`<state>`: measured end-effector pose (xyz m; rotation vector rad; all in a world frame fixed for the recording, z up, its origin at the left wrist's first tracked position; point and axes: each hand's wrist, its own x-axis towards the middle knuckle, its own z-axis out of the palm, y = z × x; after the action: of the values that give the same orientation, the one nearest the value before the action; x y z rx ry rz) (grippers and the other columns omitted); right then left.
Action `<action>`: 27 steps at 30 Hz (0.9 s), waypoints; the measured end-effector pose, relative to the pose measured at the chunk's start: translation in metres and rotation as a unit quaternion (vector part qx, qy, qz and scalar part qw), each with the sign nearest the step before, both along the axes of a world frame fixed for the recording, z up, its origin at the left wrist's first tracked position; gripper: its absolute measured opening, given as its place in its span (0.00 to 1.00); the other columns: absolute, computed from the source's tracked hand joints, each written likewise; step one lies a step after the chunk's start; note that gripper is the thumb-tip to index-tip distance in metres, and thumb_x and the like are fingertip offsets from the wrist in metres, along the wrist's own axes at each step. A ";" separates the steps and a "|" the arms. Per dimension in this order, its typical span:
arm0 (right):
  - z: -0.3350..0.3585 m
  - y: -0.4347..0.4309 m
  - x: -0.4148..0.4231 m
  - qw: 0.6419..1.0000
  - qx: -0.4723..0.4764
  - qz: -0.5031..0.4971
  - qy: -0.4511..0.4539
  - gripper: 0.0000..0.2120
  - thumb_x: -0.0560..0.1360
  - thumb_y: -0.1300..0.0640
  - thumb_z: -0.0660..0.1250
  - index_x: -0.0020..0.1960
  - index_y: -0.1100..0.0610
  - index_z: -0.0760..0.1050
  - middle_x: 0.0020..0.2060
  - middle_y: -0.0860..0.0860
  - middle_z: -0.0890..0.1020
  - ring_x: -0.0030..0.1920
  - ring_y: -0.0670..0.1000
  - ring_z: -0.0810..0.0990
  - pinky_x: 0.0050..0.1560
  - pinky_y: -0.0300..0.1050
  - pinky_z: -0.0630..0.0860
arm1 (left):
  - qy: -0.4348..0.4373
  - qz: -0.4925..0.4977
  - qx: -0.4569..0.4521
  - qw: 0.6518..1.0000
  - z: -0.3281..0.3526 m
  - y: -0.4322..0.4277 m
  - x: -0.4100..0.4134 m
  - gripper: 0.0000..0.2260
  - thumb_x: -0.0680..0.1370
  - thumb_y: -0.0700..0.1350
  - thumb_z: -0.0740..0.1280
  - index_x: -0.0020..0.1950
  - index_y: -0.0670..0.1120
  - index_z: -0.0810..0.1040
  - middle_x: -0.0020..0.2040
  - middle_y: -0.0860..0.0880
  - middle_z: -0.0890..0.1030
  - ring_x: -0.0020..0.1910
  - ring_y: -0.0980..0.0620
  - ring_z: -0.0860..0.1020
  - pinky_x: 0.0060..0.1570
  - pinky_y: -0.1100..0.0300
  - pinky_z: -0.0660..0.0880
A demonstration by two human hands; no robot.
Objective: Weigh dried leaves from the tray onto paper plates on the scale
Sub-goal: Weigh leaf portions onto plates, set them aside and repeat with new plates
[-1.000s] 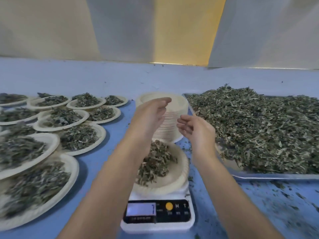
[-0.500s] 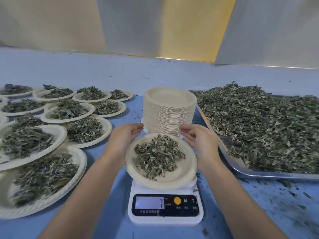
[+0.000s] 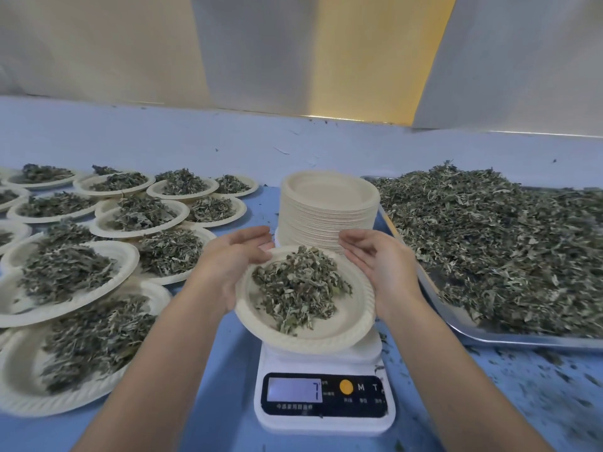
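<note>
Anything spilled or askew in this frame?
Dried leaf crumbs are scattered on the blue table right of the scale, in front of the tray. The paper plate is off-centre over the scale, overhanging its left side. Filled plates at left overlap untidily.

The bare left forearm point(image 3: 153, 357) and bare right forearm point(image 3: 456, 370) reach forward, angling in toward each other. The left grip point(image 3: 233, 267) is cupped, palm turned inward and up, fingers loosely extended. Its palm lies behind the left rim of the round cream paper plate point(image 3: 310, 342). The right grip point(image 3: 378, 269) faces it across the plate, palm inward, fingers relaxed and slightly curved, just beside the right rim.
</note>
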<state>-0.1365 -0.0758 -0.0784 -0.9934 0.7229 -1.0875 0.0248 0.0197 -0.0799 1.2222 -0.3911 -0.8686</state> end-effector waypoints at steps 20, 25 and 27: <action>0.047 0.021 0.141 0.942 -0.130 0.170 0.257 0.08 0.76 0.58 0.64 0.42 0.62 0.75 0.36 0.56 0.77 0.32 0.51 0.75 0.35 0.44 0.72 | -0.010 0.182 -0.034 0.983 0.052 0.049 0.151 0.18 0.74 0.25 0.59 0.51 0.45 0.79 0.59 0.49 0.79 0.57 0.51 0.78 0.60 0.52 0.74; 0.039 0.019 0.198 0.959 -0.004 0.202 0.199 0.05 0.77 0.62 0.65 0.43 0.62 0.75 0.31 0.55 0.76 0.23 0.46 0.71 0.21 0.36 0.69 | 0.006 0.254 -0.044 0.966 0.048 0.048 0.195 0.16 0.75 0.28 0.63 0.57 0.43 0.78 0.59 0.48 0.79 0.53 0.53 0.78 0.56 0.57 0.74; 0.036 0.016 0.223 0.965 0.021 0.192 0.179 0.06 0.77 0.63 0.65 0.42 0.62 0.74 0.34 0.56 0.75 0.26 0.48 0.71 0.21 0.35 0.70 | 0.024 0.280 -0.042 0.959 0.045 0.051 0.209 0.12 0.74 0.33 0.67 0.57 0.41 0.78 0.52 0.46 0.81 0.43 0.53 0.79 0.41 0.61 0.76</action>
<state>0.0868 -0.0596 -0.0420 -1.2486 0.7969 -0.5578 0.2337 0.0703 -0.0346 1.1464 -0.0309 -0.3856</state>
